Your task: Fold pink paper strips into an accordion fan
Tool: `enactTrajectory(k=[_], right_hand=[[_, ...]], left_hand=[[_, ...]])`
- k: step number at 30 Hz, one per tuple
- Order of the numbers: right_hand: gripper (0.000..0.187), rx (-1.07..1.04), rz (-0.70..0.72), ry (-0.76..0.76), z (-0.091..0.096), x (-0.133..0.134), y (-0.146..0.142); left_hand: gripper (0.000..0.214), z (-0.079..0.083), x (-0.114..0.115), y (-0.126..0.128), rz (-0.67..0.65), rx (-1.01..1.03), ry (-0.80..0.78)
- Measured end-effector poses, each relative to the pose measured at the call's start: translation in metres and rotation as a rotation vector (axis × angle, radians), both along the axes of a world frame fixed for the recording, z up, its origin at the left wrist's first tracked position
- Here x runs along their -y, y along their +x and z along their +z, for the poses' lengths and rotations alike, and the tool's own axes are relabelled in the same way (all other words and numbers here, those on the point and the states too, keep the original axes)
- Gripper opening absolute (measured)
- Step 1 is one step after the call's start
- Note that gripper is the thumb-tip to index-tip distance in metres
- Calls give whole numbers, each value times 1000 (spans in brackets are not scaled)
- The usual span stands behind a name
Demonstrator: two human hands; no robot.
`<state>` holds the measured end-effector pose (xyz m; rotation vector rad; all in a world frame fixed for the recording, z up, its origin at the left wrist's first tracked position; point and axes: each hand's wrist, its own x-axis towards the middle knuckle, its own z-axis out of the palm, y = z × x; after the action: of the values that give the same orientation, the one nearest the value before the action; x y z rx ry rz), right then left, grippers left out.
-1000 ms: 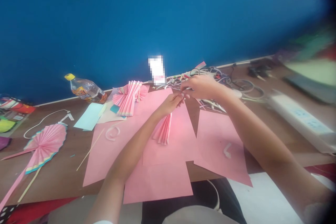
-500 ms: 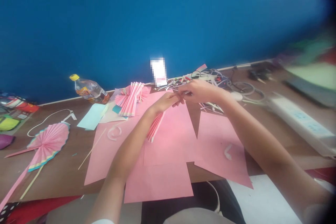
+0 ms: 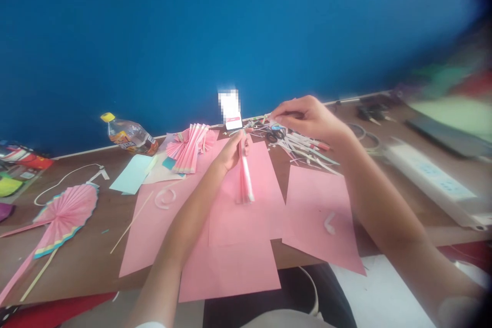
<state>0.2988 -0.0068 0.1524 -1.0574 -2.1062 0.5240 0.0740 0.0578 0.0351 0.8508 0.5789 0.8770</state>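
Note:
My left hand (image 3: 231, 151) is closed around the upper end of a pleated pink paper strip (image 3: 245, 184), whose folds are pressed together and hang down over the pink sheets (image 3: 230, 225). Raised to the right of it, apart from the strip, my right hand (image 3: 309, 115) has thumb and forefinger pinched. Something small and pale shows at those fingertips, too small to name. Below that hand lie black-handled scissors (image 3: 275, 136) beside a heap of thin paper strips (image 3: 307, 148).
To the left stand a tipped bottle (image 3: 132, 136), folded pink paper pieces (image 3: 192, 147), pale blue paper (image 3: 131, 174) and a pink paper fan (image 3: 69, 212). A phone-like bright screen (image 3: 232, 120) leans on the blue wall. A power strip (image 3: 430, 179) lies right.
My hands were together over the paper strip; the right has moved up and right, away from the left. The strip now hangs more upright from my left hand.

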Motion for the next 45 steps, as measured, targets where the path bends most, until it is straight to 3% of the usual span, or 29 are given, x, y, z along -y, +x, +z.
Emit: enactTrajectory(k=[4,12,17,22,27,31,35,38,40,42,45], right_hand=[[36,94,21,-35,-11,-9,-8],[41,153,-301,89,-43,-28,-27],[40,454,-495,192,-77,-41,-38],[42,740,-394,85,-107,-45,-50],[44,815,-317,-33,-130,-49,-57],[39,781,-366,-56,-138,-54,-58],[42,766,-357,-54,-135,-51,-60],[45,675,-378,103,-127,-38,-66],[42,482,-382,155,-124,-26,-73],[39,212,-332,-12,-123,-13,-79],[36,-74,-245,-415,-125,2,-87]], left_hand=[[32,-12,0,1,-39,45,-58],[24,-28,-4,-3,-39,131,-5],[21,-44,-13,-1,69,102,-4],[21,-48,-19,1,187,94,-47],[29,-43,-18,2,197,113,-58],[29,-44,-19,2,234,209,-80],[27,-44,-18,3,302,203,-82],[28,-43,-15,3,376,180,-88],[29,-43,-14,2,422,210,-85],[29,-44,-14,2,450,253,-91],[28,-46,-17,1,460,312,-77]])
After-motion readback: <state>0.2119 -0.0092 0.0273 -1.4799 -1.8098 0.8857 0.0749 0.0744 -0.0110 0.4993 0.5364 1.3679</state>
